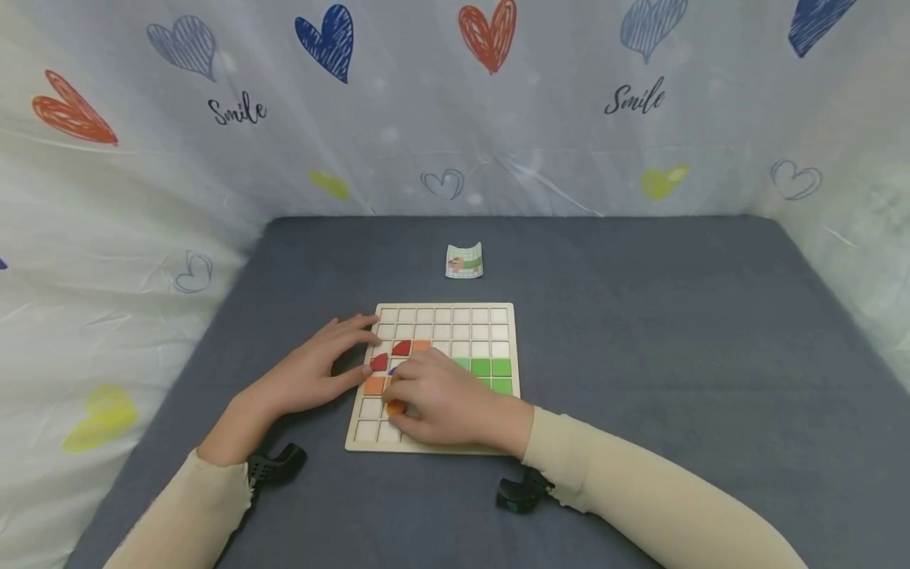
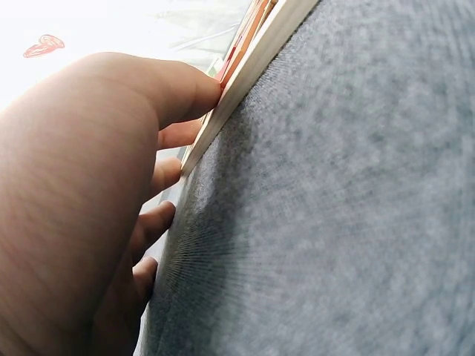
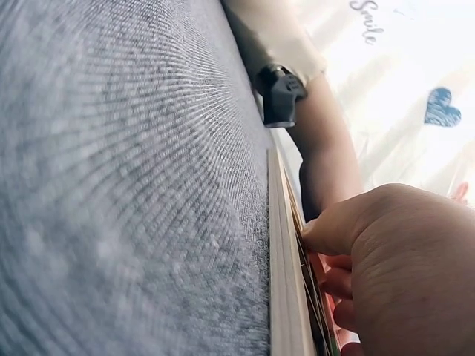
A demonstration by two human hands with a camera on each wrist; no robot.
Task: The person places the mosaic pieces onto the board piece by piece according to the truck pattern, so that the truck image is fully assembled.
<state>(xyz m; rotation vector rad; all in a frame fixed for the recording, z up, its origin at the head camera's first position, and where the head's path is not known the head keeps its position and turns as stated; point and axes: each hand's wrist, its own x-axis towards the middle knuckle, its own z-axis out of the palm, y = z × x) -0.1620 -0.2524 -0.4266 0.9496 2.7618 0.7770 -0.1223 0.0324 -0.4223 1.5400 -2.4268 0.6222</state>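
Note:
A light wooden grid board (image 1: pixel 479 316) lies on the grey cloth. My left hand (image 1: pixel 306 367) rests at its left edge with fingers loosely extended; in the left wrist view the thumb (image 2: pixel 194 96) touches the edge. Over the lower left part of the grid, my right hand (image 1: pixel 441 399) pinches a small orange piece (image 1: pixel 395 407) between thumb and fingers. Red curved pieces (image 1: pixel 401 348), orange square pieces (image 1: pixel 374 386) and several green square pieces (image 1: pixel 501 367) sit in the cells. A bit of blue shows beside the right fingers, and that hand covers the cells beneath it.
A small curled picture card (image 1: pixel 464 262) stands behind the board on the grey table cloth (image 1: pixel 640 332). A white curtain (image 1: pixel 398 118) printed with hearts hangs behind and at the sides. Black wrist devices (image 1: pixel 522 494) are strapped below both sleeves.

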